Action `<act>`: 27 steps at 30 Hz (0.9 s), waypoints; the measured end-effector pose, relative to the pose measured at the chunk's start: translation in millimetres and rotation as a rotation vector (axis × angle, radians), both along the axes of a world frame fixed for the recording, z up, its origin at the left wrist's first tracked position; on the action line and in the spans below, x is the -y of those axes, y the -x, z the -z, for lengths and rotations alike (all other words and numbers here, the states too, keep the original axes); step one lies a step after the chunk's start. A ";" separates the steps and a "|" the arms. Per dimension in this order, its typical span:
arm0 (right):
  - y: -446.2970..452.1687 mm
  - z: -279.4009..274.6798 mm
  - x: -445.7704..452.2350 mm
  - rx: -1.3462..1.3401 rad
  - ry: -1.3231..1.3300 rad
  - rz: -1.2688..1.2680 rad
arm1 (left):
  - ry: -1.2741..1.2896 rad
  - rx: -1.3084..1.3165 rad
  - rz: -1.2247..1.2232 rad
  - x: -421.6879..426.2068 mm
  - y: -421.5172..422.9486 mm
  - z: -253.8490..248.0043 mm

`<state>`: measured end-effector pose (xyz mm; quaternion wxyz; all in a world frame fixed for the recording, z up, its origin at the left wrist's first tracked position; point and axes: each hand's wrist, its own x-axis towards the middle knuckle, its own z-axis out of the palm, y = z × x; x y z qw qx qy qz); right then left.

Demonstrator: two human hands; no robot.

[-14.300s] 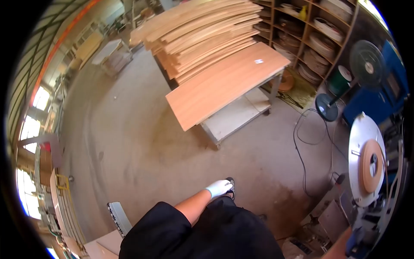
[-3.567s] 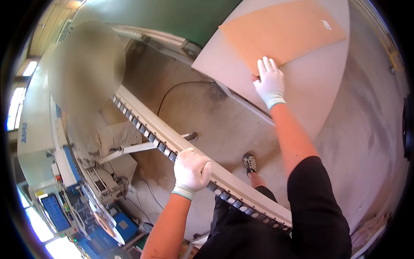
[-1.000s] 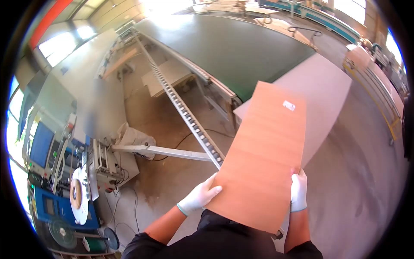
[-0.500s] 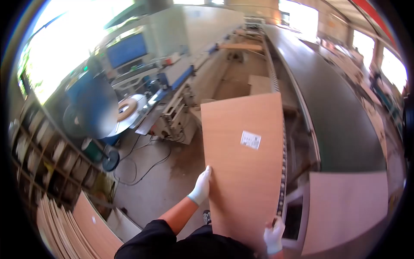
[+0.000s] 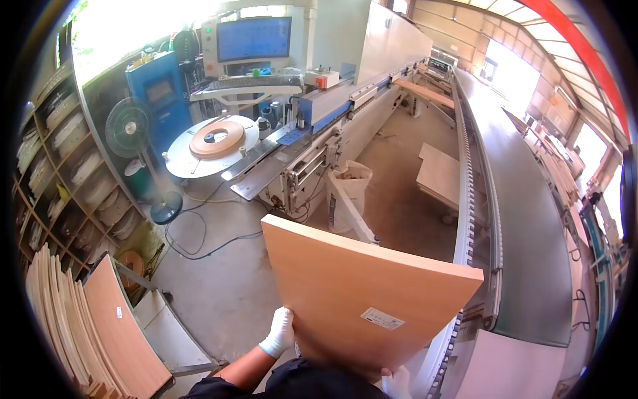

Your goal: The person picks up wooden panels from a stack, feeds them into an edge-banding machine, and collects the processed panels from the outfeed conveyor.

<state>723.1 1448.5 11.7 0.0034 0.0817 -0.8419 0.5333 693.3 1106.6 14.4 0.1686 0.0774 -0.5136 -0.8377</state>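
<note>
Rectangular orange-tan wooden board [image 5: 362, 286]: faint fine grain on the face, lighter tan along the upper edge; 1 white rectangular paper label [image 5: 382, 318] printed in black. White-gloved left hand [image 5: 280, 331]: pale teal band at the cuff. White-gloved right hand [image 5: 397, 384]: plain white where visible. Flat rectangular monitor [image 5: 254, 38]: mostly blue screen. Tall blue metal cabinet [image 5: 166, 116]: darker blue panel. Flat round white disc [image 5: 243, 133]: tan ring-shaped coil [image 5: 229, 138] with a dark centre. Long dark grey-green conveyor belt [image 5: 525, 219]: unpatterned. Long pale metal roller rail [image 5: 470, 199]: repeating light-and-dark pattern. Flat pinkish-grey panel [image 5: 512, 369]: plain. Long overhead beam [image 5: 585, 60]: solid orange-red.
</note>
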 end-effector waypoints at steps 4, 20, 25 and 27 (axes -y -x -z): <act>18.6 37.5 6.7 0.031 -0.035 -0.044 | 0.012 0.038 0.055 28.6 -2.5 8.0; 105.3 50.7 72.8 0.005 0.198 -0.391 | 0.168 -0.006 -0.441 55.2 -22.9 -8.8; 123.7 95.7 41.8 0.209 -0.018 -0.511 | 0.123 0.278 -0.302 70.9 -31.3 7.8; 102.7 97.1 53.9 0.233 0.035 -0.530 | 0.199 0.268 -0.381 71.3 -13.4 9.3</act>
